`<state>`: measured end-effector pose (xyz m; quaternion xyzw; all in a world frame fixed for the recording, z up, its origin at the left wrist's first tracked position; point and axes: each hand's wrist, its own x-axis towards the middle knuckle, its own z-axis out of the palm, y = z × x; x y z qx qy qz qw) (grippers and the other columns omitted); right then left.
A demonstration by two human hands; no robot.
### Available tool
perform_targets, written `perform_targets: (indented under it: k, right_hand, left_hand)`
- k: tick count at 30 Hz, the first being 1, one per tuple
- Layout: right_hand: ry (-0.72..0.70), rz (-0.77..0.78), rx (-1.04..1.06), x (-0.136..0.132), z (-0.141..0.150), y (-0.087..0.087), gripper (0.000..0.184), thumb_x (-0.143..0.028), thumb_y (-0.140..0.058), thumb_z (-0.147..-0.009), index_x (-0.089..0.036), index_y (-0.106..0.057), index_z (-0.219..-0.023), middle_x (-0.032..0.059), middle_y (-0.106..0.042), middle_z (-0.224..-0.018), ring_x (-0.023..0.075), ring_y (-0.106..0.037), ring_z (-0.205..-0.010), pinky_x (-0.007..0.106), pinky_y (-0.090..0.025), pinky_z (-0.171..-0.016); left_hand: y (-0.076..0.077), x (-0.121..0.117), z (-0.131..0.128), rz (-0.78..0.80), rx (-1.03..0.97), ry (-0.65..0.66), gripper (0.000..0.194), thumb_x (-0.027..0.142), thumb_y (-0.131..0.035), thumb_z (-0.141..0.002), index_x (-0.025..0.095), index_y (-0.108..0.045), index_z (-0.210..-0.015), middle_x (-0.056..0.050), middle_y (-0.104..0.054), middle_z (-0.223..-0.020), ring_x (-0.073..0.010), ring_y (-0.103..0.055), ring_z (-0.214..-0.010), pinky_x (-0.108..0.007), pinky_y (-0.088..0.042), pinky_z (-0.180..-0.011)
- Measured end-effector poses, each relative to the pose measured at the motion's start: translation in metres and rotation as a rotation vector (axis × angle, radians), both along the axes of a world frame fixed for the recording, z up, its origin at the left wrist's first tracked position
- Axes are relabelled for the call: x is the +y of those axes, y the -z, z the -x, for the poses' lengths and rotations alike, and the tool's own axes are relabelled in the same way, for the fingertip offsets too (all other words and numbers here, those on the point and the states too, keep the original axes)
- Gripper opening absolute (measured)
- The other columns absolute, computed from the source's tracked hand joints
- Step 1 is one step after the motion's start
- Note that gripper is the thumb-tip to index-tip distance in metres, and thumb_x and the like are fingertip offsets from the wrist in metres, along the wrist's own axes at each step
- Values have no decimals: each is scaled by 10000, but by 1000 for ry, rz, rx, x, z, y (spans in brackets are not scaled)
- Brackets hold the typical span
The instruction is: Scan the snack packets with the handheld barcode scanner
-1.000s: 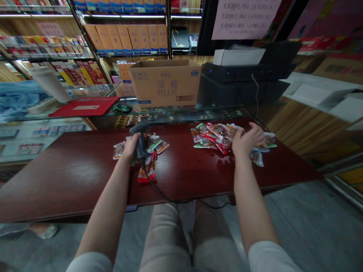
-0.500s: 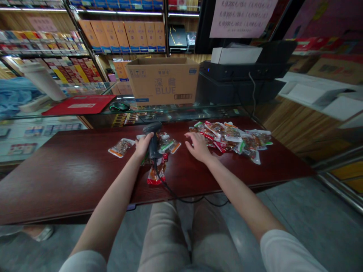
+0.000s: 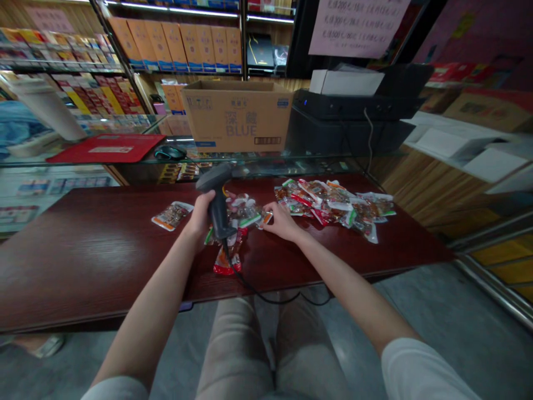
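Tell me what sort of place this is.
Probably a small retail shop, seen from behind the counter: a corded barcode scanner in the left hand, a glass display counter, and shelves of boxed goods.

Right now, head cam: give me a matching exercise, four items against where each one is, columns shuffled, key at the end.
Items:
1. Black corded barcode scanner
2. Brown cardboard box printed BLUE
3. Flat red mat
4. Clear orange-edged snack packet

Places:
A. On the glass top, beside a black computer mouse
B. Gripped in the left hand
C. Alone on the dark red wooden counter
D. On the glass top, beside a black machine

Pairs: 1-B, 2-D, 3-A, 4-C
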<state>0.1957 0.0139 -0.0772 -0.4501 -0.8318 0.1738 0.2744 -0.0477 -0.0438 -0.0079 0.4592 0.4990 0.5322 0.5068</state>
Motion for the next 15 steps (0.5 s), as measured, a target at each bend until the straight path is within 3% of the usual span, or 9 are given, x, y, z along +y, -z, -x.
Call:
perform_targets:
  k: [3, 6, 11, 15]
  right_hand:
    - [-22, 67, 177, 2, -5, -2, 423, -225, -732, -696, -197, -520, -1062, 111, -603, -1116, 294, -579, -1075, 474, -425, -1003]
    - [3, 83, 406, 5, -10, -5, 421, -165, -657, -684, -206, -489, -1068, 107, -588, -1130, 276, -585, -1090, 448, -442, -1018]
    - [73, 126, 716, 14, -21, -14, 373, -238, -651, -705, -254, -459, -1024, 42, -579, -1073, 228, -620, -950, 412, -520, -921]
    - [132, 44, 864, 19, -29, -20, 363, -285, -701, -704, -259, -432, -946, 13, -545, -992, 198, -611, -881, 373, -535, -859]
  left_hand:
    - [-10, -13, -8, 5, -117, 9, 642, 714, -489, -767, 174, -657, -1070, -34, -590, -608, -202, -566, -558, -329, -447, -534]
    - [-11, -17, -13, -8, -113, 66, 630, 691, -509, -770, 176, -647, -1106, -31, -603, -649, -164, -493, -507, -331, -433, -530]
    - [-5, -14, -14, 81, -96, 158, 573, 693, -569, -752, 184, -668, -994, -13, -565, -568, -148, -465, -470, -287, -366, -456]
    - [3, -12, -15, 87, -71, 210, 578, 700, -588, -768, 169, -684, -975, -12, -557, -526, -150, -481, -454, -273, -380, -433]
